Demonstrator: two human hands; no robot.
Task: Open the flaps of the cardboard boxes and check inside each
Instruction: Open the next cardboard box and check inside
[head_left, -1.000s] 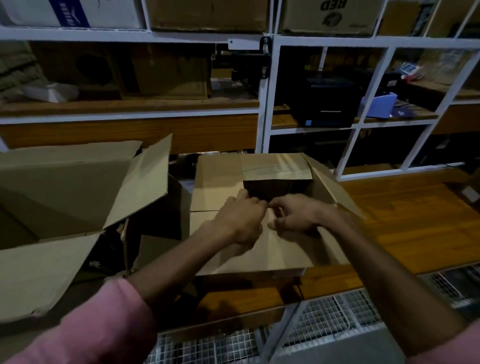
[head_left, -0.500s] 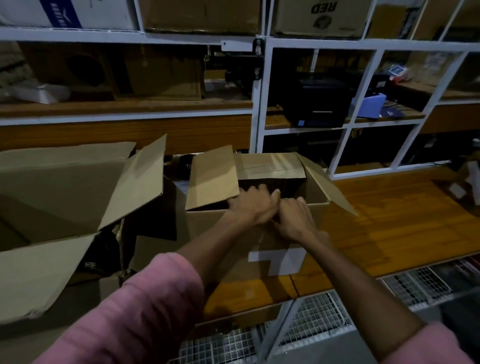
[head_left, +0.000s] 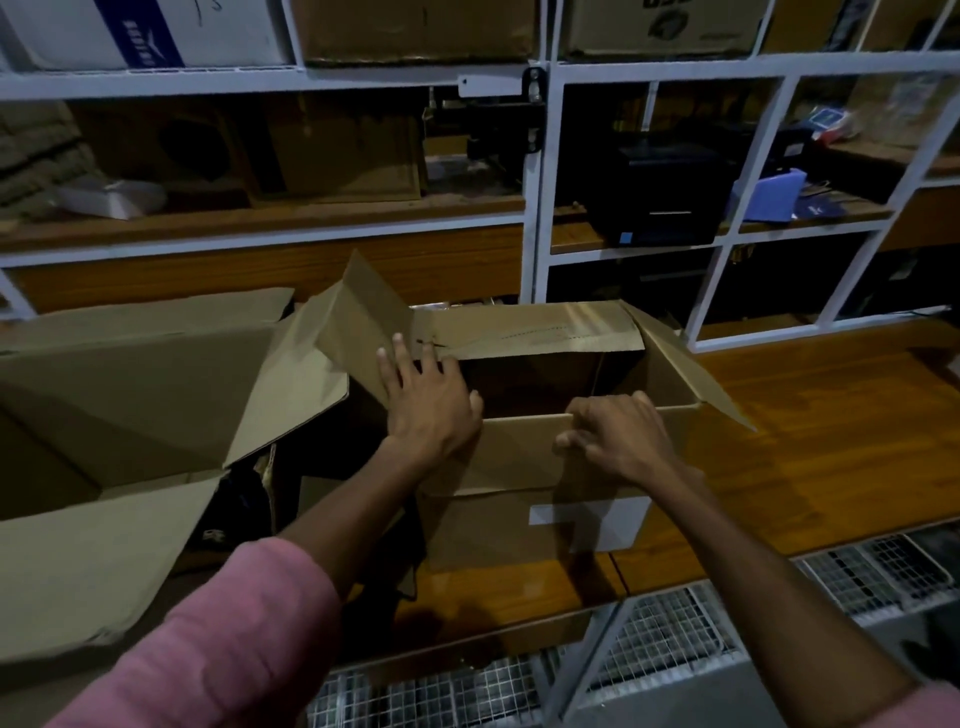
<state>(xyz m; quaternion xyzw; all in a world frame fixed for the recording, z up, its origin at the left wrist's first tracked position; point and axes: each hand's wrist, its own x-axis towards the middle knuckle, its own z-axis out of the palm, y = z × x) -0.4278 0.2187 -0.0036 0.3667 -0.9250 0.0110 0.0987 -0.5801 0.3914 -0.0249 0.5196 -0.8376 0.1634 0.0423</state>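
Cardboard box (head_left: 524, 525) unfolded, left hand (head_left: 428, 402) flat on flap (head_left: 358, 317), right hand (head_left: 618, 439) gripping rim.

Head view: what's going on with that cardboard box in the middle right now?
A person is opening the middle cardboard box on the wooden shelf. The left hand presses its left flap outward with straight fingers; the right hand curls over the near flap's edge. The inside looks dark. A larger box lies open alongside.

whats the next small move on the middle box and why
Probably lean in and look inside the box. Its flaps already stand open: the left hand presses the left flap outward, the right hand holds the near flap folded down, and the interior is too dark to read.
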